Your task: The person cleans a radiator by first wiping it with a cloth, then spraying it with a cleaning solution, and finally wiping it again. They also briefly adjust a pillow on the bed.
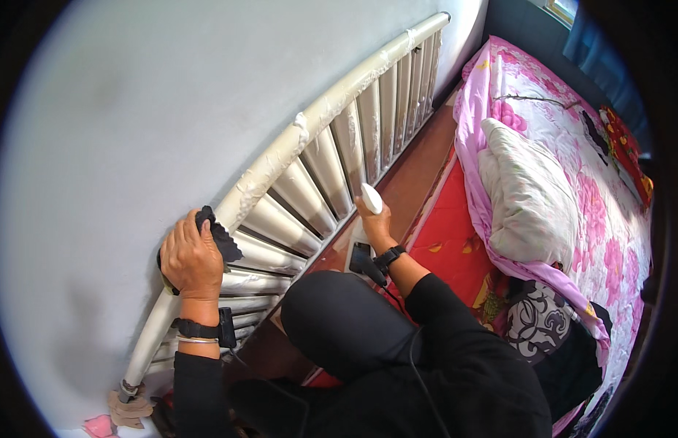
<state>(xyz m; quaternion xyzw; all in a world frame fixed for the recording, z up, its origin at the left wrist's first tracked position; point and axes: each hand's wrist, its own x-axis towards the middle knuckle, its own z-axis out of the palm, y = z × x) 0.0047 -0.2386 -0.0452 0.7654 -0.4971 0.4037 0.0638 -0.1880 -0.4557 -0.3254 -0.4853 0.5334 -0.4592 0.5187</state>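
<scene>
My left hand point(192, 257) presses a dark cloth point(224, 241) around the top pipe of a cream-coloured radiator point(273, 164). White foam point(300, 128) clings in patches along that pipe, and more streaks the upright tubes. In my right hand point(376, 222) is a rounded white object point(371, 198), perhaps a bottle or can; the fingers hide most of it. This hand is in front of the radiator's lower part, above the reddish-brown floor point(410, 164).
To the right stands a bed with a pink floral sheet point(596, 202) and a crumpled pale quilt point(528, 197). A red cover point(443, 235) hangs at its side. A phone-like device point(359, 256) is below my right wrist. Brown cloth point(129, 408) wraps the pipe's near end.
</scene>
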